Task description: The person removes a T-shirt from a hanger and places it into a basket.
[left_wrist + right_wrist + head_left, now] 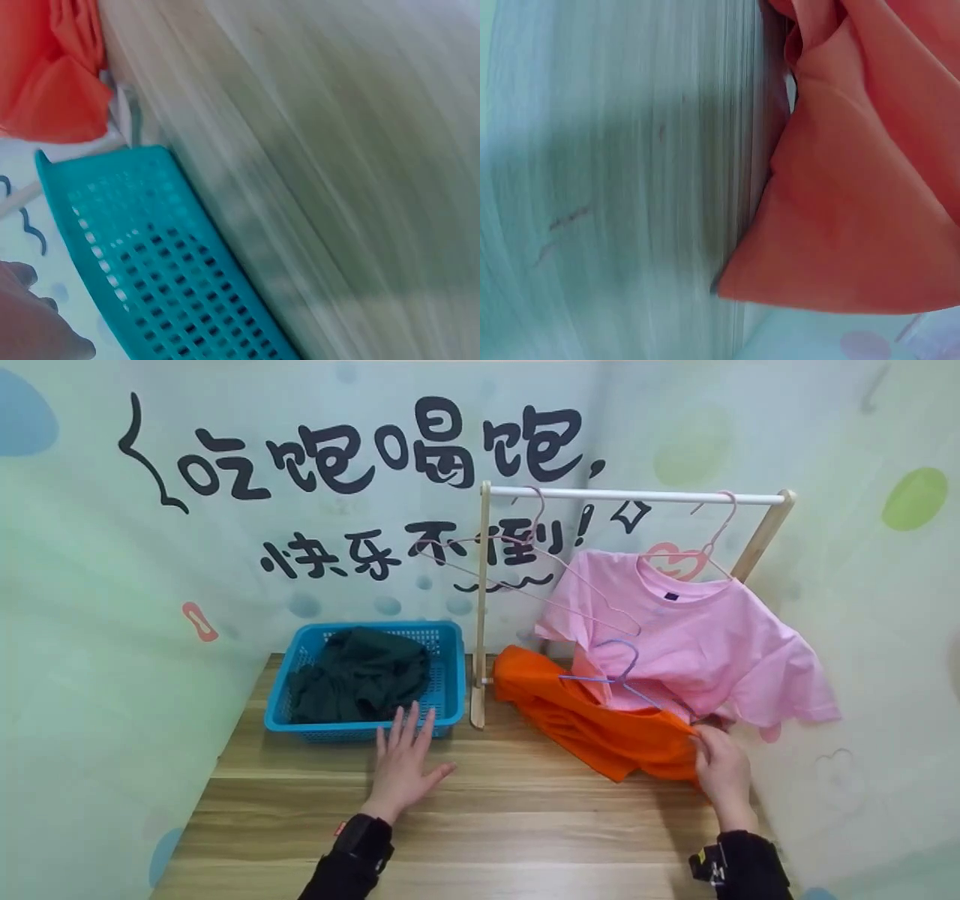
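My right hand (724, 772) grips the right end of an orange garment (570, 720) in front of the rack. A blue hanger (636, 664) lies against that garment, its hook standing up and its lower part partly hidden. The orange cloth (855, 210) fills the right side of the right wrist view, where the hand does not show. With fingers spread, my left hand (405, 769) is at the front rim of a blue basket (452, 682); whether it touches the rim I cannot tell. Inside the basket lies a crumpled dark green garment (360, 675).
A wooden rack with a white rail (637, 496) stands behind the orange garment. From it hang a pink T-shirt (690, 630) on a pink hanger and a bare pink hanger (540, 514). The wood-grained table (525, 840) spans the front, with a printed curtain (225, 585) behind.
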Demonstrator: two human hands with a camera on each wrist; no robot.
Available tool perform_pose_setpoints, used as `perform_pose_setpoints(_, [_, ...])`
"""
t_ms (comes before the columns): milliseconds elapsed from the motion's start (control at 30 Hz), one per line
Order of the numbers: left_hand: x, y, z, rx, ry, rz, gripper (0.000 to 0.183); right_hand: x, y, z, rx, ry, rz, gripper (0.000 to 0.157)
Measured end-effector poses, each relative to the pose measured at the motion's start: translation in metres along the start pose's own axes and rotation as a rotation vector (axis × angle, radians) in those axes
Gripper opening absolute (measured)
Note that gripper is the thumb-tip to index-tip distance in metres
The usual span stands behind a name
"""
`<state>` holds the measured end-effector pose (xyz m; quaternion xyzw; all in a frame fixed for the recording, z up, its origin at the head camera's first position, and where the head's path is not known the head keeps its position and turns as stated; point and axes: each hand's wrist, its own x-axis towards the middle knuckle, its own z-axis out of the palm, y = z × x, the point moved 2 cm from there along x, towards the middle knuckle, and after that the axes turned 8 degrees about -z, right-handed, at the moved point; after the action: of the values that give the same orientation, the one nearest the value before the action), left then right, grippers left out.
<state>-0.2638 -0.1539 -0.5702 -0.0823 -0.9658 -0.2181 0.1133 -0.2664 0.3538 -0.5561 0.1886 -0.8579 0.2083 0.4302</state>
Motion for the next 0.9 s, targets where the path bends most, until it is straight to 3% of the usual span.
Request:
perform_pose_setpoints(333, [0.007,0.036,0.003,-0.052,0.038,0.069,0.097,0.012,-0.017,0.019,0.041,-0.019,-0.193,0.016])
perform_pose_setpoints(567, [0.012,0.058,-0.001,-0.066,0.017,0.102,0.096,0.025,-0.028,0.023,0.111,0.012,-0.244,0.016])
perform_pose_setpoints(900, [0.027,0.088,-0.018,-0.131,0.07,0.18,0.093,0.05,-0.045,0.026,0.174,0.054,-0.307,0.017])
